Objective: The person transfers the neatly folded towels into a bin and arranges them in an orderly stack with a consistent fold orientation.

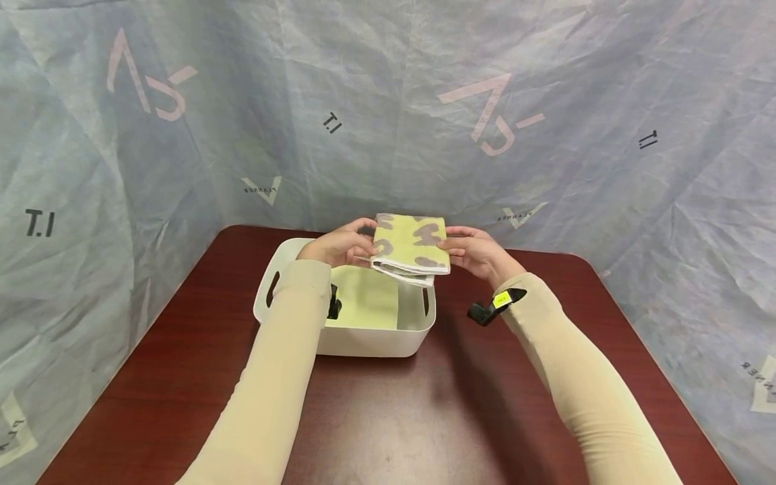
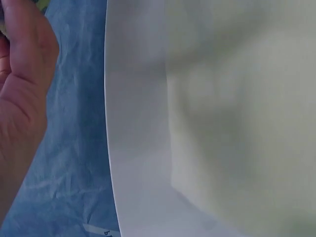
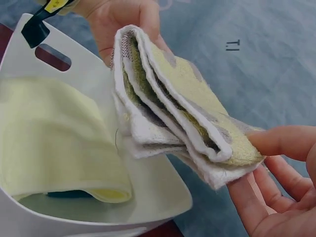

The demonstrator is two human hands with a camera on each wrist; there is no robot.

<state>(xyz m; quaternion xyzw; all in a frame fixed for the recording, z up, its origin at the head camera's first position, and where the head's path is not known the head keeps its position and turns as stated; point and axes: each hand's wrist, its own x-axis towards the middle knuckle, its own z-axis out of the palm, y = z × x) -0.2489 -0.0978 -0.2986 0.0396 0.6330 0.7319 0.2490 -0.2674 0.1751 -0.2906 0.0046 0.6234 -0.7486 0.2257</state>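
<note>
Held up between both hands is a folded yellow towel (image 1: 409, 241) with grey patches and white edges. My left hand (image 1: 341, 244) pinches its left side, thumb on top. On the other side my right hand (image 1: 477, 254) grips the towel's right edge between thumb and fingers. The right wrist view shows the towel's stacked layers (image 3: 170, 106) from the side. Behind and below the left forearm stands a white bin (image 1: 370, 342) with handle slots. A plain pale yellow cloth (image 3: 61, 138) lies folded inside it. In the left wrist view the left hand (image 2: 22, 84) shows only partly.
A dark red-brown table (image 1: 376, 417) carries the bin. Grey printed sheeting (image 1: 388, 87) hangs behind the table and along both sides. Black wrist mounts, one on the right cuff (image 1: 533, 293), stick out near the hands.
</note>
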